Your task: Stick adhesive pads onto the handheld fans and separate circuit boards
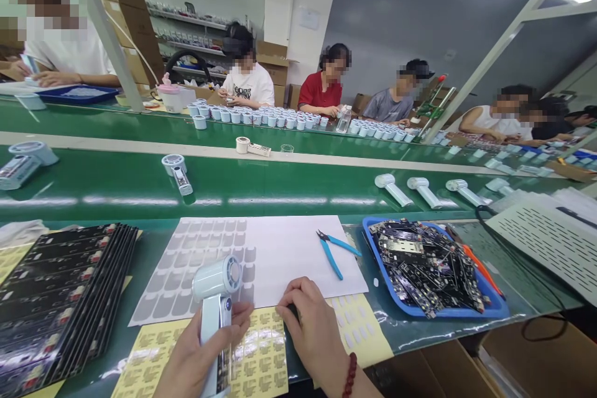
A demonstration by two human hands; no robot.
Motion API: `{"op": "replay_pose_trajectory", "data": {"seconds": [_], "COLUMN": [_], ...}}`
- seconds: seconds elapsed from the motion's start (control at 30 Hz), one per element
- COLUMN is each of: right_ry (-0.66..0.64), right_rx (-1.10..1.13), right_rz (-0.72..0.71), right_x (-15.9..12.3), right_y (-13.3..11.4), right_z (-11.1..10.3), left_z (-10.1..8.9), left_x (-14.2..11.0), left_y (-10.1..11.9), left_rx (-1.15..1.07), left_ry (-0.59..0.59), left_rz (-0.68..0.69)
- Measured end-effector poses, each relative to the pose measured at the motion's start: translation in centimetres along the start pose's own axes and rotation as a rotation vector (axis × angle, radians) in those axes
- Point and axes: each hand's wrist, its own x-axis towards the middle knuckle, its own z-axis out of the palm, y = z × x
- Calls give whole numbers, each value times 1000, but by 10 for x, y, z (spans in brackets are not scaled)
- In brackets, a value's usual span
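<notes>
A pale blue handheld fan [217,280] stands tilted in my left hand [200,348], whose fingers wrap round its handle. Under that hand lie a yellow sticker sheet [265,354] with printed marks and a white sheet with grey rounded stickers [186,249]. My right hand [310,317] rests at the lower edge of the white paper [293,249], thumb and fingers curled together; whatever they pinch, if anything, is hidden. Beside it lies a second yellow sheet with small white stickers [354,323]. Blue-handled nippers [333,252] lie spread on the white paper.
A blue tray [497,308] of circuit boards stands at right, black board panels [56,298] at left. Beyond runs a green conveyor [280,183] carrying several handheld fans [394,189]. Co-workers [247,78] sit across it behind rows of round fan parts [275,118].
</notes>
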Motion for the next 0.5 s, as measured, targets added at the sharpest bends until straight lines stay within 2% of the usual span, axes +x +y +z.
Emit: {"op": "replay_pose_trajectory", "data": {"seconds": [0.13, 0.23, 0.3, 0.4, 0.5], "right_ry": [-61, -122, -129, -87, -25], "right_rx": [137, 351, 402, 318, 105], "right_rz": [-5, 46, 74, 55, 6], "right_x": [-2, -6, -7, -5, 0], "right_y": [3, -3, -10, -15, -10], "right_z": [-7, -17, -21, -19, -9], "left_z": [-1, 0, 1, 2, 2], "left_x": [2, 1, -1, -2, -1], "left_y": [0, 3, 5, 8, 8], "left_rx": [-6, -9, 9, 56, 58], "left_ry": [31, 30, 24, 21, 25], "left_rz": [-14, -34, -33, 5, 41]}}
